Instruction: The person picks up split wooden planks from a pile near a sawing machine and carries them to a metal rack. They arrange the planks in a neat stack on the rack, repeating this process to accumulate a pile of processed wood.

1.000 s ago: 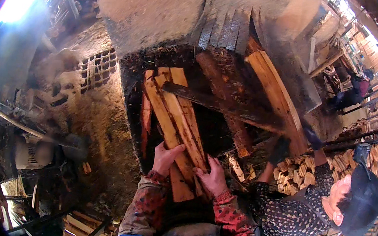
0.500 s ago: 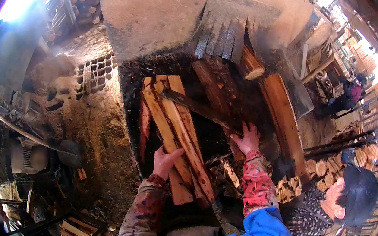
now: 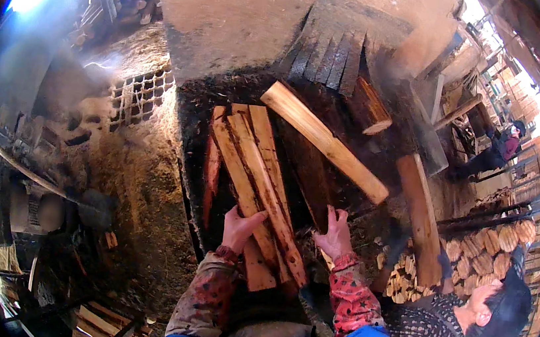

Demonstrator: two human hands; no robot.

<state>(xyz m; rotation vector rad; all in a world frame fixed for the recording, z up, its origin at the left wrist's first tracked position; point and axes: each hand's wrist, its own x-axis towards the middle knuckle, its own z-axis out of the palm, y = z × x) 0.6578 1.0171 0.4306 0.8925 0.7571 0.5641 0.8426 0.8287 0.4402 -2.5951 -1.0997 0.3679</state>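
Several long rough wooden planks (image 3: 252, 180) lie side by side in a slanting stack on a dark worktop. My left hand (image 3: 240, 229) rests against the stack's left edge, its thumb stretched over the top and apart from the fingers. To the right of the stack, my right hand (image 3: 335, 237) is spread and holds nothing, above the dark surface. Beyond it a pale plank (image 3: 326, 143) lies diagonally, apart from both hands. A reddish slat (image 3: 212, 167) lies along the stack's left side.
At the right a co-worker in a dark cap (image 3: 500, 314) is beside a long upright-looking plank (image 3: 421, 219). A thick wood piece (image 3: 369, 106) and dark overlapping strips (image 3: 329, 59) lie at the far side. Split firewood (image 3: 484, 249) is piled right; a lattice grate (image 3: 141, 100) stands left.
My right hand has let go of the dark-faced slab and drawn back toward me. The slab no longer crosses the stack; a pale-faced plank now lies beyond. The co-worker's plank has shifted nearer the co-worker.
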